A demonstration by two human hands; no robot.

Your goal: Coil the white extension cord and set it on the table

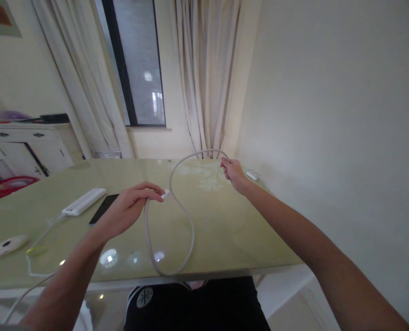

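Note:
A white cable [190, 225] loops above the green glass-topped table [225, 230]. My left hand [127, 209] pinches the cable near its white plug end at the table's middle. My right hand [234, 174] is stretched far forward and closed round another part of the same cable, near the table's far edge. The cable arches between the two hands and hangs down in a loop toward the near edge.
A white power strip [83, 201] with its cord lies at the left, a black phone [103, 208] beside it. A round white disc [8, 244] rests near the left front. A small white object [252, 174] sits past my right hand. Curtains and a window stand behind.

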